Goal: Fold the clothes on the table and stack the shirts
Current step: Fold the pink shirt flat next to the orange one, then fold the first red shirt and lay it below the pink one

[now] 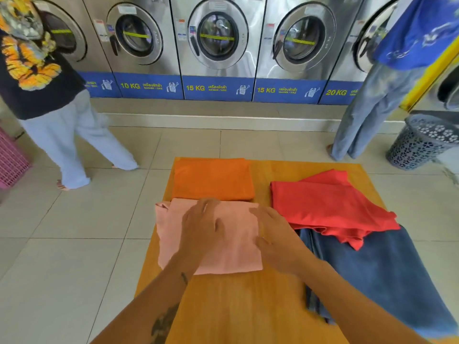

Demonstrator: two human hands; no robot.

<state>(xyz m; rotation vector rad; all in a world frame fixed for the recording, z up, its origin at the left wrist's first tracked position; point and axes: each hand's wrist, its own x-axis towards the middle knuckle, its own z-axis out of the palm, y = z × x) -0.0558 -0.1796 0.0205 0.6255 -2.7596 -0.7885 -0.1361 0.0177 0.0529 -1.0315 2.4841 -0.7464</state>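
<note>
A folded pink shirt [238, 254] lies in the middle of the orange-yellow table [248, 306]. My left hand [202, 227] rests flat on its upper middle, fingers spread. My right hand [275, 234] presses flat on its right edge. Behind it sits a neatly folded orange shirt [213, 178]. To the right lies a loosely folded red shirt [327, 204], partly over blue jeans [387, 274] that hang off the table's right side.
A row of steel washing machines [218, 45] lines the far wall. One person [49, 100] stands at the left near a pink basket [11, 160]; another [372, 100] stands at the right by a grey laundry basket [422, 142]. Tiled floor surrounds the table.
</note>
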